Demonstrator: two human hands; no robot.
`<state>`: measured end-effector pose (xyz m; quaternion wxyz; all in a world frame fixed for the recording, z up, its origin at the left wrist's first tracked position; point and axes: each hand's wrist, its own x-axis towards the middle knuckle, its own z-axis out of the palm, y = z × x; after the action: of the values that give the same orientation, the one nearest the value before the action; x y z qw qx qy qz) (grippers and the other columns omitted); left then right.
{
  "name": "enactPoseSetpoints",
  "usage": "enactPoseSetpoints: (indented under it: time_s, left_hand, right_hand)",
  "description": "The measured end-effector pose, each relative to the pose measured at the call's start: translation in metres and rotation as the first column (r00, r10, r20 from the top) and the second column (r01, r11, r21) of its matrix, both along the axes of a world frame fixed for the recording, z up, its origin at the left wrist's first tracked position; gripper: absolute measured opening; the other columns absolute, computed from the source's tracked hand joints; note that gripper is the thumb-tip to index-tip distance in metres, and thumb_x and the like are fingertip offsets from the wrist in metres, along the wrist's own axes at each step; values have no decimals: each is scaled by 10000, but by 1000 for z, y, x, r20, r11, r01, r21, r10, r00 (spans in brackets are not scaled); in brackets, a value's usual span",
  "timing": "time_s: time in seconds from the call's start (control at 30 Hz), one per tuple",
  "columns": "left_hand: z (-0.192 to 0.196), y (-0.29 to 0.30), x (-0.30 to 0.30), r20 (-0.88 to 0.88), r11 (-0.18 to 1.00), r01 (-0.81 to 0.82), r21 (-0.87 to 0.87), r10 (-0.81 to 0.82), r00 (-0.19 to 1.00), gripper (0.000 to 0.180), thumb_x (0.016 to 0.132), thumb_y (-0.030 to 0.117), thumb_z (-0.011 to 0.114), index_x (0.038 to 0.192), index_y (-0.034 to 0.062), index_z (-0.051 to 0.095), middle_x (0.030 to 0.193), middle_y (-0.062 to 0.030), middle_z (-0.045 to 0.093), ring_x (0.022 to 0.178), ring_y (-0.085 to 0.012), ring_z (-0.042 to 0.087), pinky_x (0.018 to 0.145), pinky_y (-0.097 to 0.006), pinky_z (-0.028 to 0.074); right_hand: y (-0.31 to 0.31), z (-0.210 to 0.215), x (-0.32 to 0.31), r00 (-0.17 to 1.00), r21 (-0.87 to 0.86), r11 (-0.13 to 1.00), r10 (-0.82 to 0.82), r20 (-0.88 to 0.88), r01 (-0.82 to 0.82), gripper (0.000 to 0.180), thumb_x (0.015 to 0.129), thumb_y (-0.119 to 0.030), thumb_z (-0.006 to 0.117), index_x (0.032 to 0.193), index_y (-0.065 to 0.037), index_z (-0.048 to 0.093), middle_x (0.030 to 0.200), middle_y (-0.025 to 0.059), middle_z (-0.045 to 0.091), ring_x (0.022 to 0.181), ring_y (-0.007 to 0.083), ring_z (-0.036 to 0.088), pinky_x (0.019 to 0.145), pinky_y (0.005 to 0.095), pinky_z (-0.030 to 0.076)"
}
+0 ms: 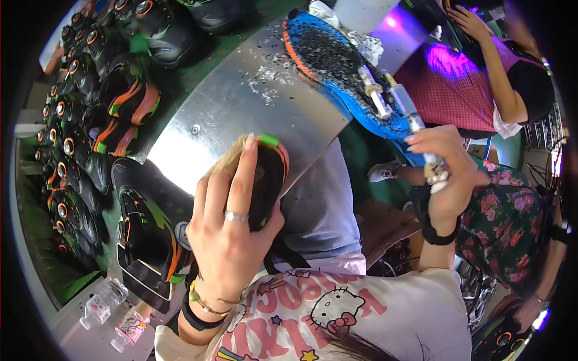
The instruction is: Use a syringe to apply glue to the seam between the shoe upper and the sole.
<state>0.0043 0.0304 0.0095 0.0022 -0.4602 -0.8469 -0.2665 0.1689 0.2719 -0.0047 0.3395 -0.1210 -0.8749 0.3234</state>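
Note:
My left hand [229, 222] is closed around a black shoe [265, 186] with orange and green trim, held over the near edge of the metal sheet. Something tan [227, 161] lies along the shoe under my fingers; I cannot make out what it is. Off to the right, my right hand [448, 162] grips a clear syringe [407, 107], its tip pointing up and away toward a blue shoe-sole-shaped tray [343, 99]. Black crumbs fill the tray, and a second syringe [374, 93] rests in it.
The metal sheet [211, 114] carries scattered dark and pale bits. Rows of black shoes [75, 138] stand at the left, with another shoe [150, 225] beside my left arm. Plastic bottles [114, 313] lie at lower left. Other people [451, 84] sit close on the right.

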Motion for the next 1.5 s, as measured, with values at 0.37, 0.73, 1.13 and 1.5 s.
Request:
enactPoseSetpoints:
  time_s: [0.37,0.73,1.13,1.5]
  left_hand:
    - [5,-2,45,-386,937,345,51,-300,872,463,885,359,676,1328,403,549,1193,98,653,1011,-260,658,859,-466,572]
    - [-45,19,48,-590,917,233,325,4,807,331,806,448,718,1135,429,687,924,116,582,816,-141,668,695,-405,632]
    - [-50,19,70,-398,961,37,274,79,914,386,991,535,369,1265,440,625,1235,227,595,1056,-68,641,864,-357,564]
    - [-52,3,53,-425,863,423,278,-284,859,354,918,240,461,1172,211,705,1096,55,670,913,-196,669,877,-289,600]
  right_hand:
    - [13,-13,8,982,-547,817,-125,142,183,930,1008,-630,56,769,53,641,870,121,668,819,191,620,835,286,451]
    - [26,-7,29,977,-661,720,-170,127,211,902,1010,-621,45,818,52,614,882,186,649,836,242,618,849,317,458]
    - [51,4,11,913,-792,545,407,-38,-276,862,1008,-595,3,877,10,603,854,166,648,762,212,591,809,313,436]
    - [60,37,-10,606,-453,561,794,57,-693,712,991,-554,111,934,-45,607,829,103,664,686,156,584,738,275,435]
